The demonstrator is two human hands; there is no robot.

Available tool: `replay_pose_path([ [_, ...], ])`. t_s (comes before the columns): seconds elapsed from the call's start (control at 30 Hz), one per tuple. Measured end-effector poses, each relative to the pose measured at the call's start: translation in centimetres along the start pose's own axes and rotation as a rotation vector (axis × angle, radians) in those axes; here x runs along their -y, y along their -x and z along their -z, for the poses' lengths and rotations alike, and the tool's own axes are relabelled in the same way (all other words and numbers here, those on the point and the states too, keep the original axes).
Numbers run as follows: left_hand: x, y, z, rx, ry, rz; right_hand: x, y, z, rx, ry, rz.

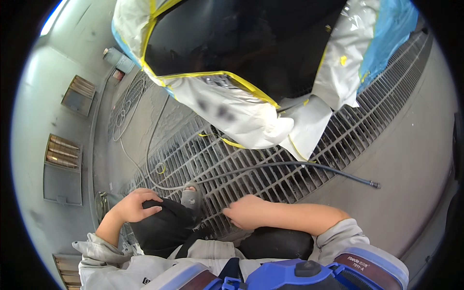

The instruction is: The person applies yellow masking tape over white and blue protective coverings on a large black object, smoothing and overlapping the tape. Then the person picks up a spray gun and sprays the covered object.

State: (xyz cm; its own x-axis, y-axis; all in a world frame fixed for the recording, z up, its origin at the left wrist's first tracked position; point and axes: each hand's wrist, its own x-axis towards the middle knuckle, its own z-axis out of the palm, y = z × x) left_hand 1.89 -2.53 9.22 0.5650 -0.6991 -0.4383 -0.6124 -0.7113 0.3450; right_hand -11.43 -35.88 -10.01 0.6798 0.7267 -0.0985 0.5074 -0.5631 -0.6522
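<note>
My left hand [137, 205] rests over my bent left knee [162, 227], its thumb and fingers apart and nothing held. In front of my right thigh [280, 242], my right hand [247, 211] is closed with its fingers curled under. Whatever it may hold is hidden. Ahead of me is a glossy black vehicle panel [241, 43]. Yellow masking tape [237, 79] edges it, and white masking sheet [232, 113] hangs from its lower side. Light blue film [390, 34] covers the far right. Neither hand touches the panel or its covering.
A metal floor grating [275, 181] runs under the panel, with a dark hose [309, 164] lying across it. More hose [121, 113] coils at the left. Wall vents [63, 154] line the left side. A blue respirator with side filters [299, 275] fills the lower edge.
</note>
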Motion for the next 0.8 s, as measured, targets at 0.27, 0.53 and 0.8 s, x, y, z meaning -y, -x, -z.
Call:
replay_pose_path([
  [0.27, 7.4, -2.1, 1.1, 0.174, 0.206, -0.170, -2.5, 2.6, -1.0, 0.015, -0.224, -0.249],
  [0.53, 16.5, -8.3, 1.7, -0.053, 0.158, -0.422, 0.1, 10.6, -3.5, -0.234, -1.367, -1.062],
  [0.8, 23.3, -18.8, 4.0, -0.647, 0.046, -0.533, 17.8, 7.8, -4.3, -0.809, -1.105, -1.396],
])
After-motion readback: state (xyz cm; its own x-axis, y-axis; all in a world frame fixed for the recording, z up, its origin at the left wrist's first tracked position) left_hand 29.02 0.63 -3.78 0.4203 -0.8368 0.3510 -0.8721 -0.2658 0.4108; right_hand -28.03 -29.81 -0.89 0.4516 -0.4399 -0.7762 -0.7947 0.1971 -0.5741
